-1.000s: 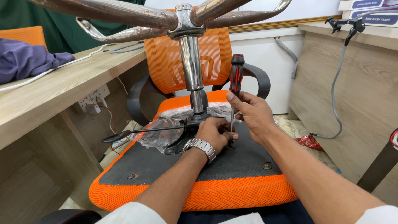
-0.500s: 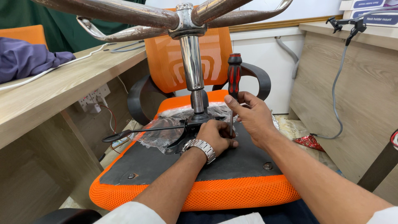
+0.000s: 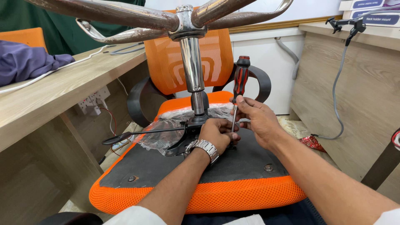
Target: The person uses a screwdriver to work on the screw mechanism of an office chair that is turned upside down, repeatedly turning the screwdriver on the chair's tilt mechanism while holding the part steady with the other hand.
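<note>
chrome column (image 3: 192, 66) by left hand (image 3: 217, 134) | right hand (image 3: 258, 121) steadies screwdriver (image 3: 238, 89)

Bright even light, edges bowed

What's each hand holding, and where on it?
Right hand pinches the screwdriver by its metal shaft, below the handle. Left hand rests at the shaft's lower end; its grip cannot be told.

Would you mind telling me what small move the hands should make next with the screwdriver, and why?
Probably slide the right hand up onto the red-and-black handle of the screwdriver. It pinches only the thin shaft, while the left hand steadies the tip at the seat's underside, so turning would be weak.
</note>
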